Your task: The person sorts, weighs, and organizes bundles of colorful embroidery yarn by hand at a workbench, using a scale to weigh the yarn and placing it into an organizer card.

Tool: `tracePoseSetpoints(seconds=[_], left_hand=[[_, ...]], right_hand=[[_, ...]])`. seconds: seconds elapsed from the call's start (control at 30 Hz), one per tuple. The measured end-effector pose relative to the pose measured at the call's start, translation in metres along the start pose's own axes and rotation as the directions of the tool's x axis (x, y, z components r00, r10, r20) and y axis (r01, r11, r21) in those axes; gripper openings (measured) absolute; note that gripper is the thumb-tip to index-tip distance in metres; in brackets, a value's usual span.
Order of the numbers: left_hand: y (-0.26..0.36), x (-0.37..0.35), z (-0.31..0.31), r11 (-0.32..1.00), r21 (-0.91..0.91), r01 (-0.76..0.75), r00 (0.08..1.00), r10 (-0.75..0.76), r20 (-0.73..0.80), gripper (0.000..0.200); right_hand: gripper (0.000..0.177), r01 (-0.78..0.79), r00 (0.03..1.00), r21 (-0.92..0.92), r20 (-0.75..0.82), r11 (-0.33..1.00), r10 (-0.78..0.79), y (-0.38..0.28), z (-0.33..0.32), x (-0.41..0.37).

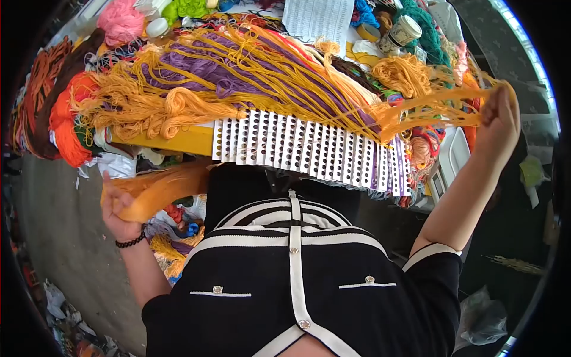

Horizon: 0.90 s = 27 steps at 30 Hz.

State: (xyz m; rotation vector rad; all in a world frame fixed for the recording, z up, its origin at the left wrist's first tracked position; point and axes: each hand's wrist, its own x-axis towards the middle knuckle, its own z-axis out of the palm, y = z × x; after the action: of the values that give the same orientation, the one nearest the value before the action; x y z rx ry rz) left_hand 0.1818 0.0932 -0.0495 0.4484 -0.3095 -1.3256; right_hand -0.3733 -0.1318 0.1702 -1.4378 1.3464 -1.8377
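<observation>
My left hand [119,208], with a dark bead bracelet at the wrist, is shut on a thick bundle of orange yarn [163,190] held low in front of my black dress, below the table edge. My right hand [498,122] is raised at the right and grips the end of a fan of golden-orange yarn strands [428,113]. These strands stretch left across the table over a heap of purple yarn [208,68]. A row of white punched card strips [309,149] hangs over the yellow table edge [184,141] between my hands.
The table is piled with yarn: a pink ball [122,21], red-orange skeins [65,119], teal yarn [431,33]. A printed paper [318,18] and a jar [404,30] lie at the back. More yarn sits on the floor [175,238].
</observation>
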Motion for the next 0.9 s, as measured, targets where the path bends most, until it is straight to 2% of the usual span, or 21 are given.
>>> tracePoseSetpoints(seconds=[0.03, 0.07, 0.1, 0.13, 0.17, 0.2, 0.23, 0.3, 0.4, 0.43, 0.47, 0.5, 0.53, 0.6, 0.67, 0.7, 0.73, 0.77, 0.83, 0.87, 0.9], left_hand=[[-0.006, 0.0, 0.007, 0.987, -0.042, 0.154, 0.963, -0.141, 0.229, 0.051], [-0.019, 0.006, 0.014, 0.986, -0.043, 0.161, 0.962, -0.147, 0.231, 0.051], [-0.038, 0.018, 0.025, 0.94, -0.102, 0.324, 0.864, -0.251, 0.437, 0.051], [-0.057, 0.027, 0.038, 0.866, -0.123, 0.484, 0.715, -0.31, 0.627, 0.052], [-0.075, 0.031, 0.051, 0.902, -0.048, 0.428, 0.766, -0.335, 0.548, 0.051], [-0.093, 0.034, 0.065, 0.927, 0.034, 0.375, 0.816, -0.347, 0.462, 0.05], [-0.107, 0.042, 0.078, 0.923, 0.139, 0.359, 0.844, -0.385, 0.374, 0.048], [-0.124, 0.059, 0.108, 0.871, 0.346, 0.349, 0.841, -0.454, 0.293, 0.043], [-0.143, 0.056, 0.13, 0.815, 0.467, 0.343, 0.842, -0.487, 0.232, 0.034], [-0.138, 0.055, 0.138, 0.717, 0.536, 0.445, 0.777, -0.607, 0.167, 0.033], [-0.136, 0.054, 0.143, 0.601, 0.594, 0.534, 0.697, -0.711, 0.094, 0.034], [-0.136, 0.053, 0.146, 0.598, 0.527, 0.604, 0.695, -0.719, 0.019, 0.03], [-0.135, 0.054, 0.148, 0.601, 0.525, 0.603, 0.695, -0.719, 0.023, 0.03], [-0.131, 0.057, 0.153, 0.638, 0.682, 0.358, 0.766, -0.618, 0.176, 0.022], [-0.132, 0.053, 0.158, 0.621, 0.672, 0.403, 0.809, -0.586, 0.056, 0.016], [-0.139, 0.051, 0.155, 0.497, 0.865, -0.066, 0.914, -0.317, 0.252, 0.015], [-0.143, 0.05, 0.154, 0.193, 0.85, -0.49, 0.853, -0.096, 0.514, 0.014], [-0.14, 0.047, 0.156, 0.075, 0.861, -0.503, 0.843, -0.177, 0.508, 0.014], [-0.148, 0.044, 0.146, 0.078, 0.852, -0.518, 0.835, -0.172, 0.523, 0.014], [-0.151, 0.044, 0.144, 0.078, 0.843, -0.532, 0.828, -0.161, 0.538, 0.015], [-0.153, 0.042, 0.144, 0.061, 0.827, -0.558, 0.815, -0.146, 0.561, 0.017]], right_hand=[[0.019, -0.037, 0.999, -0.064, -0.023, 0.997, 0.036, -0.006, 0.014, -0.014], [0.019, -0.101, 0.99, -0.217, 0.071, 0.971, 0.119, -0.006, 0.037, -0.04], [0.023, 0.236, 0.866, -0.19, 0.486, 0.953, -0.118, 0.033, 0.035, -0.056], [0.024, -0.259, 0.668, -0.343, 0.612, 0.903, 0.424, 0.015, 0.061, -0.083], [0.023, -0.29, 0.419, -0.485, 0.711, 0.825, 0.565, 0.003, 0.094, -0.106], [0.024, -0.37, 0.276, -0.282, 0.877, 0.885, 0.394, 0.022, 0.112, -0.135], [0.019, -0.242, 0.09, -0.436, 0.879, 0.867, 0.467, 0.014, 0.131, -0.152], [0.01, 0.14, -0.021, -0.147, 0.988, 0.979, 0.151, 0.015, 0.146, -0.183], [0.013, 0.356, 0.033, -0.197, 0.979, 0.913, 0.199, 0.008, 0.148, -0.195], [0.013, 0.359, 0.028, -0.196, 0.98, 0.912, 0.199, 0.006, 0.146, -0.19], [0.014, 0.316, 0.155, -0.164, 0.981, 0.935, 0.12, 0.005, 0.142, -0.183], [0.015, 0.276, 0.283, -0.125, 0.958, 0.953, 0.044, 0.006, 0.139, -0.178], [0.015, 0.28, 0.282, -0.127, 0.958, 0.952, 0.045, 0.008, 0.138, -0.176], [0.015, 0.267, 0.341, 0.032, 0.932, 0.963, -0.126, 0.019, 0.136, -0.176], [0.012, 0.326, 0.37, -0.003, 0.921, 0.945, -0.124, 0.023, 0.134, -0.178], [0.01, 0.288, 0.365, -0.04, 0.928, 0.957, -0.071, 0.023, 0.136, -0.177], [0.008, 0.248, 0.358, -0.078, 0.933, 0.966, -0.017, 0.023, 0.137, -0.176], [0.008, 0.245, 0.359, -0.081, 0.933, 0.966, -0.013, 0.027, 0.137, -0.179], [0.01, -0.367, 0.358, 0.14, 0.934, 0.92, 0.001, 0.039, 0.137, -0.185], [0.01, -0.366, 0.359, 0.139, 0.933, 0.92, 0.002, 0.037, 0.134, -0.183], [0.011, -0.714, 0.318, 0.187, 0.945, 0.675, 0.074, 0.033, 0.126, -0.179]])
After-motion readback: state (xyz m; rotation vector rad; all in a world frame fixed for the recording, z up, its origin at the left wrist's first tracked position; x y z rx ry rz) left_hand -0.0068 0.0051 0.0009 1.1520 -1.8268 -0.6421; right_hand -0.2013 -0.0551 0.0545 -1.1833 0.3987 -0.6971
